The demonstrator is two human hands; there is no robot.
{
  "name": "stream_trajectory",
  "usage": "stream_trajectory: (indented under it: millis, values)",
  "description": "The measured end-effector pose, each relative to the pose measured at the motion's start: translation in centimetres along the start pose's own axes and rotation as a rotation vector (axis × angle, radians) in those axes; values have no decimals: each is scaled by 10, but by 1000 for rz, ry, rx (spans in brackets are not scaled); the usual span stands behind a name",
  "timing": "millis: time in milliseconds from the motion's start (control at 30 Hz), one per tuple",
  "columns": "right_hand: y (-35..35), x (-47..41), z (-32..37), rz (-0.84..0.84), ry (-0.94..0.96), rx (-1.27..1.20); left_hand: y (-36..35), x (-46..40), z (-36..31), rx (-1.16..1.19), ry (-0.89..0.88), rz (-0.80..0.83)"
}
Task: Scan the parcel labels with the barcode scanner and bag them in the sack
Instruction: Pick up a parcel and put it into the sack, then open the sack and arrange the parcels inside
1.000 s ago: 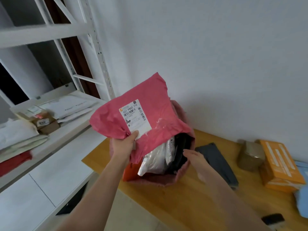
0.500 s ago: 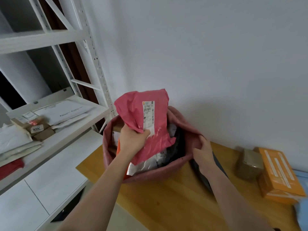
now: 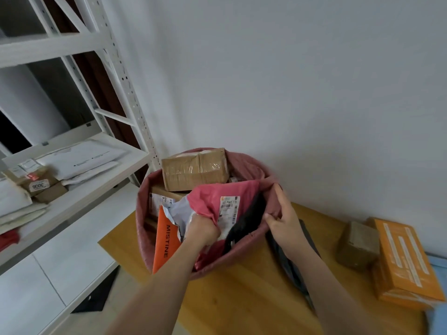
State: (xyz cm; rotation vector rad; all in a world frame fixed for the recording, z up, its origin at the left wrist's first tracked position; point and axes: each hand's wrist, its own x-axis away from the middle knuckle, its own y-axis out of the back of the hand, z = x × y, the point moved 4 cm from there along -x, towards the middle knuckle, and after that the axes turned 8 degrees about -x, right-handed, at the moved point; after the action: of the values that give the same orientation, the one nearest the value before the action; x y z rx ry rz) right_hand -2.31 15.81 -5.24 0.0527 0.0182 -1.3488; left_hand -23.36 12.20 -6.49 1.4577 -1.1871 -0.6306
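In the sack (image 3: 244, 163), pink parcel (image 3: 212, 199), taped box (image 3: 193, 169), orange mailer (image 3: 165, 240)

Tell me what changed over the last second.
The left hand lowered the pink parcel from above the sack down into it, still gripping it. The right hand moved to the sack's rim and took hold. The orange boxes on the table stayed put.

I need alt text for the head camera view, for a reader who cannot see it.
A person's left hand pushes a pink parcel into a full pink sack on a wooden table, while the right hand holds the sack's rim open. A taped cardboard box lies on top inside.
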Motion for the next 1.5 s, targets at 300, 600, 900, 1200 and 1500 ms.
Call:
stream_trajectory:
  millis: [300,600,900,1200,1500]
  values:
    - [2,-30,4,-49,-59,-52,59,10,12,465,-29,-395]
    - [-22,-43,10,-94,-111,-11,93,-34,94,389,268,-690]
    - [-43,-54,9,-245,-203,53,63,-107,166,350,521,-147]
    - [-77,-66,59,-446,-73,60,127,-145,182,802,263,-294]
    - [-94,-95,175,-457,220,-15,286,-135,167,1395,1,-522]
